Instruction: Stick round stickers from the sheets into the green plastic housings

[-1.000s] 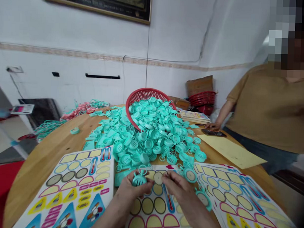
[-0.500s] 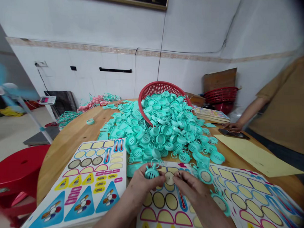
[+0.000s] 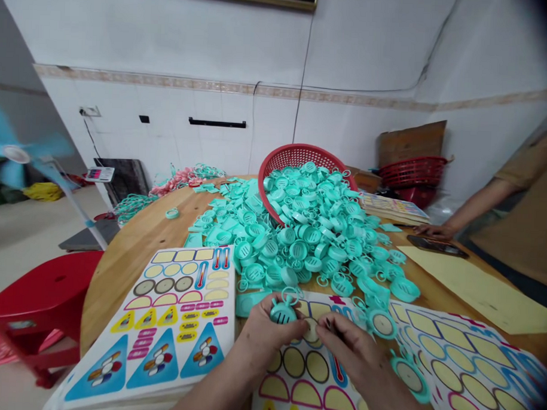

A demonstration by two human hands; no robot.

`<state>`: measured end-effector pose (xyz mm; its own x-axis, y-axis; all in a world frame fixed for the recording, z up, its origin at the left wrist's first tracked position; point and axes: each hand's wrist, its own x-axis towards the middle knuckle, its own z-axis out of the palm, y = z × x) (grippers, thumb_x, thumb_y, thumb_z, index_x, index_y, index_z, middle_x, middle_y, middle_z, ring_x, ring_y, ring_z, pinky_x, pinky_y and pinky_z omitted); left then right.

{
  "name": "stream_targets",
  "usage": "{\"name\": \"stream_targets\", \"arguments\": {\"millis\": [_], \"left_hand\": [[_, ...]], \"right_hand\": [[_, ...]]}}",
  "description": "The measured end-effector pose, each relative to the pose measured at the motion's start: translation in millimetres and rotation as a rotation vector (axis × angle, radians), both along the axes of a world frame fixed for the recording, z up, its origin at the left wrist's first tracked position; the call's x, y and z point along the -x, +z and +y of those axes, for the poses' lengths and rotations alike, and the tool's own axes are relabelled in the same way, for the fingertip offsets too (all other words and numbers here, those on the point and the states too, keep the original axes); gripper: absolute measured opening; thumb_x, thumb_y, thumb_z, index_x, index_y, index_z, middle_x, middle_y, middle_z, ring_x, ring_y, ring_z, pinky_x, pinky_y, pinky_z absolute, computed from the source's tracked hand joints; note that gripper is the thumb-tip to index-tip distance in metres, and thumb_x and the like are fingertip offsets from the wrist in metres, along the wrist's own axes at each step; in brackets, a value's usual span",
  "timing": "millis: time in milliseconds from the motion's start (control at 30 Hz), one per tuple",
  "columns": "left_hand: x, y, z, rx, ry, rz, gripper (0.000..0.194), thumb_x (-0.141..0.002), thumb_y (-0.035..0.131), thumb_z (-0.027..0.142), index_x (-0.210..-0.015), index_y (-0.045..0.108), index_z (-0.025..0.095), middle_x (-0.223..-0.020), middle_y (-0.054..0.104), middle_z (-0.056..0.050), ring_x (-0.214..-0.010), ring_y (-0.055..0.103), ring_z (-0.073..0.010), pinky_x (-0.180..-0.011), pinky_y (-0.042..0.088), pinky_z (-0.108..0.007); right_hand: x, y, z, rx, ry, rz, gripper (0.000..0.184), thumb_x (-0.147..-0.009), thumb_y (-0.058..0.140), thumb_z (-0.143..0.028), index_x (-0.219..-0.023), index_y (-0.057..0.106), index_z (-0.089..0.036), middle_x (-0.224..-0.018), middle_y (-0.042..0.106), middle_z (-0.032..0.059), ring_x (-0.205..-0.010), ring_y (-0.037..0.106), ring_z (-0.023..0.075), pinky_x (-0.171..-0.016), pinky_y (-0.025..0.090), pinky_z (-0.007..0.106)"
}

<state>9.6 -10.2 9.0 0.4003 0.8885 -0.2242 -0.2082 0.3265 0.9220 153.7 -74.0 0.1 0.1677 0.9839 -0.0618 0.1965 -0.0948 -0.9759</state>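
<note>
My left hand (image 3: pixel 269 336) is closed around a small round teal plastic piece (image 3: pixel 282 312) with a loop on top. My right hand (image 3: pixel 347 351) is beside it, fingers pinched at a round yellow sticker (image 3: pixel 311 331) on the middle sticker sheet (image 3: pixel 303 385). Both hands rest over that sheet at the near edge of the round wooden table (image 3: pixel 132 248). Just beyond them lies a large heap of teal plastic pieces (image 3: pixel 308 236) spilling from a tipped red basket (image 3: pixel 293 155).
More sticker sheets lie at the left (image 3: pixel 166 321) and right (image 3: pixel 469 361). Another person in a brown top (image 3: pixel 519 219) stands at the right, hand by a phone (image 3: pixel 436 245) and yellow paper (image 3: pixel 472 287). A red stool (image 3: pixel 37 298) and a spinning fan (image 3: pixel 19 154) stand at left.
The view has swung left, so the other person has slid toward the right edge and the stool and fan have come in. My hands stay together on the middle sheet.
</note>
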Motion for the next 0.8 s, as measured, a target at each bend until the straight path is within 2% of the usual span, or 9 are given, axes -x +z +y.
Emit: {"name": "stream_targets", "arguments": {"millis": [500,800], "left_hand": [[-1.7,14.0,-5.6,0.008,0.076,0.086,0.030,-0.044,0.073,0.022,-0.069,0.057,0.017,-0.058,0.059,0.003,-0.052,0.047,-0.0091,-0.051,0.037,-0.022],[-4.0,6.3,-0.5,-0.043,0.139,0.139,0.031,-0.040,0.077,0.027,-0.064,0.060,0.017,-0.055,0.059,0.003,-0.050,0.048,-0.0098,-0.049,0.037,-0.022]], "right_hand": [[4.3,6.8,-1.4,-0.025,-0.039,0.054,0.027,-0.076,0.060,-0.046,-0.068,0.053,-0.021,-0.062,0.034,-0.0048,-0.061,0.032,0.0138,-0.055,0.026,0.026],[2.5,9.5,-1.0,-0.024,0.010,-0.021,0.025,-0.082,0.054,-0.041,-0.068,0.048,-0.020,-0.063,0.033,-0.0053,-0.061,0.031,0.0125,-0.055,0.026,0.025]]}}
